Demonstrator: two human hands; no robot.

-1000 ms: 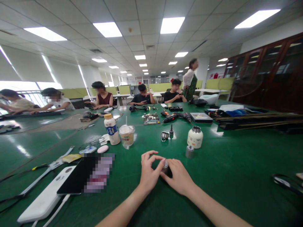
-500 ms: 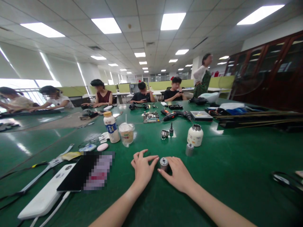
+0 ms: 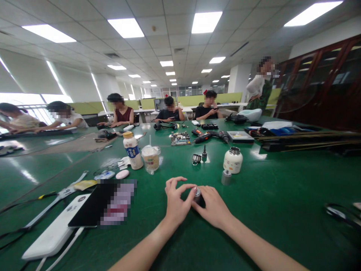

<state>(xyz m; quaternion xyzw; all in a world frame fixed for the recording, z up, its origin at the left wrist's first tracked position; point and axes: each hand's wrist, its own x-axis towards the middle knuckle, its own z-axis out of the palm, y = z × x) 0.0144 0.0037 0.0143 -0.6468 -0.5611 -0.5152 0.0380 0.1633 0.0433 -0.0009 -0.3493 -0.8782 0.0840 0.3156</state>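
Note:
A small grey metal cylinder (image 3: 198,193) stands on the green table in front of me. My right hand (image 3: 213,206) is wrapped round its right side and front, thumb and fingers against it. The thumb and forefinger of my left hand (image 3: 178,199) come together at the cylinder's top left edge; the other fingers are raised and curled. Whether a tiny part sits between those fingertips is hidden. Just beyond my hands, a second grey metal cylinder (image 3: 226,177) stands beside a cream bottle (image 3: 232,160) with an open metal neck.
A metal cap (image 3: 196,159) and a dark bit-like tool piece (image 3: 204,153) lie ahead. Further back are a circuit board (image 3: 181,139) and power drill (image 3: 201,136). At left stand a drink cup (image 3: 151,160), a milk bottle (image 3: 132,150) and a white power bank (image 3: 53,233) under a phone.
My left hand has moved right, and its thumb and forefinger have closed at the cylinder's top. My right hand stays round the cylinder. In the background, a standing person has moved right.

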